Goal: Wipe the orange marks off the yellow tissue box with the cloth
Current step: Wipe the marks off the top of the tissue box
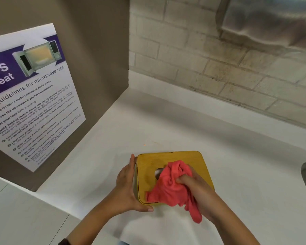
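Gripping a crumpled soft coral cloth (pixel 170 188) atop the smooth yellow round-cornered tissue box (pixel 148 174), right hand (pixel 200 190) clenched, left hand (pixel 127 184) flat-fingered against its left side, near on matte white counter (pixel 237 156)

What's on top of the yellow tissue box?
A bunched red cloth, gripped by the right hand, covers part of the opening. Any marks beneath it are hidden.

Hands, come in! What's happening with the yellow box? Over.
Left hand braces tissue box side. Right hand grips cloth on its top. Nothing blocking.

Yellow box (pixel 173 160), coral-red cloth (pixel 170 188), white counter (pixel 237 156)
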### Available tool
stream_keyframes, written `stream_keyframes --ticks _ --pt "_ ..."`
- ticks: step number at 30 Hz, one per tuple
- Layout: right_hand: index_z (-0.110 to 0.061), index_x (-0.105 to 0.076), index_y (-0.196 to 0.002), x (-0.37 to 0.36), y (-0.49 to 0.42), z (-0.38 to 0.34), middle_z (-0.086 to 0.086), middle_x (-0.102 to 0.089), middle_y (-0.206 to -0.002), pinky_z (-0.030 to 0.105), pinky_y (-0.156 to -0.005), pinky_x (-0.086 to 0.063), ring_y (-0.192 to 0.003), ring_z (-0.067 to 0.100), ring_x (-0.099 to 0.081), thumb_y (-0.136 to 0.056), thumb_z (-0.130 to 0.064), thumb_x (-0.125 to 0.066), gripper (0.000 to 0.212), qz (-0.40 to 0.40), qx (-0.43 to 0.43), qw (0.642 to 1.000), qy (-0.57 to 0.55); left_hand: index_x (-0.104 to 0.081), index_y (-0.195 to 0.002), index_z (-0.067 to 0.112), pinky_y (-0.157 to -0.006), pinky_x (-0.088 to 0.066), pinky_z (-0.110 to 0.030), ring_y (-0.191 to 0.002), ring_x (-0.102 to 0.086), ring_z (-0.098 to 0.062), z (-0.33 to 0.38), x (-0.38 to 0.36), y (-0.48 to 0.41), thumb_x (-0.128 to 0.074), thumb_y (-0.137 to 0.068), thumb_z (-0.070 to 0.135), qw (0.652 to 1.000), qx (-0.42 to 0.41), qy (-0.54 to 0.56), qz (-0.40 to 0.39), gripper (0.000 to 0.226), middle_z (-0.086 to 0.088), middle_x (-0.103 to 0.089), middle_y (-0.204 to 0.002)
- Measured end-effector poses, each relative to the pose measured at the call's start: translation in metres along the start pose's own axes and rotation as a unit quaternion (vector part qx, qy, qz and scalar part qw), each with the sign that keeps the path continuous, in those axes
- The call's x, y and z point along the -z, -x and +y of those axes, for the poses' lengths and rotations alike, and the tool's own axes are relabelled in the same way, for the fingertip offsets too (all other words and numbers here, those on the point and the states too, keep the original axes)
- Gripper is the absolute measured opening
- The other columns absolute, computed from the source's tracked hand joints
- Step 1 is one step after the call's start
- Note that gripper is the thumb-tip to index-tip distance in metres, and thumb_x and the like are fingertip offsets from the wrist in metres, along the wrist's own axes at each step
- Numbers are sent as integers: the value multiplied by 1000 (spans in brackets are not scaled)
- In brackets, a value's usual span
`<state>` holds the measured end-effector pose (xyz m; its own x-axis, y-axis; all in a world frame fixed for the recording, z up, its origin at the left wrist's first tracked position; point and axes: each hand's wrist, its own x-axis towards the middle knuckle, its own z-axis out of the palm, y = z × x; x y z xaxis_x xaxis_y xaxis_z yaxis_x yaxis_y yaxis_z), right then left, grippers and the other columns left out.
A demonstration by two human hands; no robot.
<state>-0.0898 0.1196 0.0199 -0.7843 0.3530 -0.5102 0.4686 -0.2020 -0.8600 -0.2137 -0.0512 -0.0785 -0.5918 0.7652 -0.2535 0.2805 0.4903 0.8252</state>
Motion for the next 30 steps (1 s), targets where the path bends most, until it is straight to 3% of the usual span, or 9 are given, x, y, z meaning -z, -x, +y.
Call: stream_keyframes --ticks 4,7,10,14,17,23,26,27,30 --pt "-30 -58 -96 -4 2 9 -3 -62 -82 18 -55 -46 -61 0 -57 -66 -21 -53 31 47 127 971 196 43 -122 52 -117 -14 -40 -141 -1 -10 -1 0 1 -82 -33 65 1000 -1 6 5 154 18 0 -149" --pt "-34 -60 -109 -11 4 21 -10 -63 -103 22 -78 -50 -92 3 -60 -70 -12 -58 45 35 231 927 294 43 -121 54 -116 -15 -38 -141 -2 -11 -1 0 0 -82 -32 64 1000 -1 12 10 153 16 -2 -150" --pt "-27 -58 -124 -22 5 41 -1 -54 -125 28 -94 -42 -109 16 -49 -72 -14 -64 54 43 322 852 410 42 -121 53 -116 -16 -36 -141 -4 -10 0 -2 1 -81 -33 64 1000 -7 14 14 152 21 -5 -143" --pt "-27 -49 -132 -35 8 61 8 -46 -138 36 -100 -37 -120 17 -36 -69 -27 -64 65 50 329 811 482 37 -128 47 -117 -18 -39 -141 -8 -10 1 0 2 -84 -39 56 999 -19 23 11 151 19 -9 -143" --pt "-25 -52 -126 -40 5 61 11 -53 -131 41 -96 -42 -117 20 -36 -67 -38 -65 62 77 351 776 519 35 -132 38 -117 -16 -37 -139 -10 -8 1 -1 1 -89 -44 47 999 -24 22 10 153 12 -9 -148" --pt "-25 -56 -120 -48 -2 56 12 -56 -127 41 -83 -54 -108 30 -56 -72 -33 -65 50 53 373 764 524 30 -137 30 -114 -13 -27 -133 -14 -3 -1 -3 -1 -74 -50 64 999 -23 33 18 140 16 -9 -145" --pt "-28 -51 -124 -52 -5 52 9 -51 -132 37 -86 -50 -112 27 -50 -76 -35 -55 49 18 365 765 530 -2 -149 28 -117 -17 -38 -139 -23 -17 2 -1 -7 -58 -57 78 993 44 104 25 119 2 -20 -153" --pt "-27 -50 -126 -52 -7 50 8 -47 -135 36 -91 -46 -115 26 -46 -77 -33 -55 50 -3 360 770 528 -3 -148 29 -117 -18 -40 -139 -24 -20 1 -1 -9 -59 -60 75 992 55 106 26 114 1 -20 -154" --pt "-28 -52 -123 -50 -9 43 -4 -46 -130 24 -96 -36 -115 14 -40 -76 -25 -61 48 -77 340 811 469 28 -138 29 -114 -14 -30 -132 -19 -9 -2 -4 -7 -63 -53 69 1000 2 2 30 131 15 -10 -146"
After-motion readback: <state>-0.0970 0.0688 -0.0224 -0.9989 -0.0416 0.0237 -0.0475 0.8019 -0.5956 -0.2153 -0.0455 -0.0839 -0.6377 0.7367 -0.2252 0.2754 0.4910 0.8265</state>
